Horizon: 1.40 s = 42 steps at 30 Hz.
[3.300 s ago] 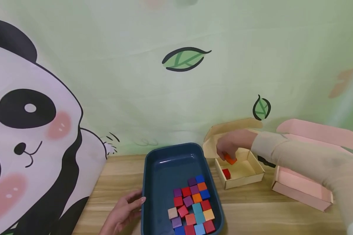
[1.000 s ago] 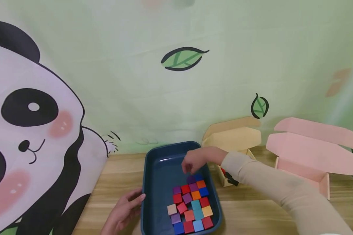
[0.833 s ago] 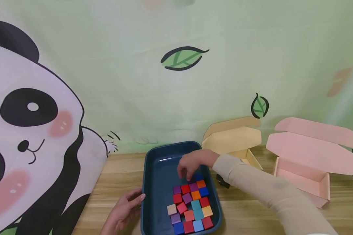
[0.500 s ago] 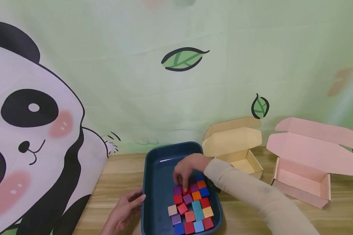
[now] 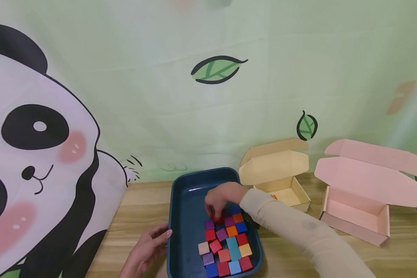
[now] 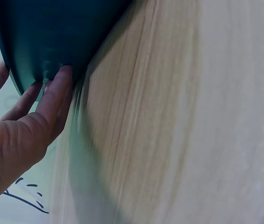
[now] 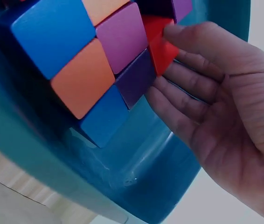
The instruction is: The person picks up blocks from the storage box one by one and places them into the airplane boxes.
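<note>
Far L of the grip: panda print (image 5: 38, 75) on the wall cloth (image 5: 153, 96), well apart from it. Next, L hand (image 5: 146, 246), fingers loose & fairly straight, tips touching outer side of the blue tray (image 5: 184, 216); not curled round anything.

Grip itself: R hand (image 5: 224, 196), over the tray, narrow pinch, red cube (image 7: 163, 57) held btwn thumb & fingers, still down among the other cubes inside the tray.

Just L of grip & nearer the person: a purple cube (image 5: 209, 225), then a pale cube (image 5: 203, 248) further toward the person. R of grip, close by: a dark purple cube (image 7: 136, 80) touching or nearly so, an orange cube (image 5: 238, 218), a blue cube (image 5: 241, 227); more cubes in mixed colours on the near side.

Further R, outside tray: tan box (image 5: 281, 168), lid up, bit of orange showing inside, rest hidden behind the sleeve (image 5: 299, 227). Farthest R: pink box (image 5: 354, 227), lid up too.
</note>
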Tool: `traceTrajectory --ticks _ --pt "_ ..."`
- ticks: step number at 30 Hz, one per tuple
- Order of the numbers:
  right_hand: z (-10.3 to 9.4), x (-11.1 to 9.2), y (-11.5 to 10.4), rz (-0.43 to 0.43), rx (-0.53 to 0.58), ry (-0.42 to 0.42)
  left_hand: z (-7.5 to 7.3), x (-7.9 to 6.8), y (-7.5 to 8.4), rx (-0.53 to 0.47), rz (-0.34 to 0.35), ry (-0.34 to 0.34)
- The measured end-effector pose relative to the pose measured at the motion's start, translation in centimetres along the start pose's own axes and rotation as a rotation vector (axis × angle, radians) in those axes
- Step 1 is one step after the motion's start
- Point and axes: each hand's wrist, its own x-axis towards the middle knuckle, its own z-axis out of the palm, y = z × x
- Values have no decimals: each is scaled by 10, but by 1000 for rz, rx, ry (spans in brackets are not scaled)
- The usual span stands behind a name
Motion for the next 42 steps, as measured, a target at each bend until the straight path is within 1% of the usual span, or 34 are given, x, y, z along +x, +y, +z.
traceTrajectory --ticks 5,8,11,13,18,20,23,26,29,31,33,37,42 --pt "3 -3 -6 19 -42 25 -1 0 -2 -6 8 -6" --pt "4 -5 -8 11 -91 36 -1 1 -2 -1 8 -2" --pt "3 -6 -9 -15 -148 53 -2 1 -2 4 -1 2" --pt "2 -7 -8 -32 -172 78 -3 1 -3 7 -7 3" --pt "-8 -16 -3 -51 -165 168 -5 0 -3 -16 2 -17" --pt "-14 -23 -1 -49 -167 196 -5 1 -3 -33 10 -30" --pt "-24 -37 3 -52 -196 214 -4 0 -2 -42 17 -41" --pt "-32 -54 8 -57 -238 212 -4 1 0 -32 10 -25" --pt "-35 -70 15 -51 -271 209 -4 2 1 -16 11 -12" --pt "-36 -80 20 -36 -278 200 -4 3 1 -14 9 -6" --pt "-34 -87 25 -19 -281 193 -5 3 0 -7 18 -18" --pt "-29 -102 36 4 -269 190 -6 2 0 -4 12 -28" --pt "-21 -121 51 1 -269 202 -3 2 -1 -9 18 -42"
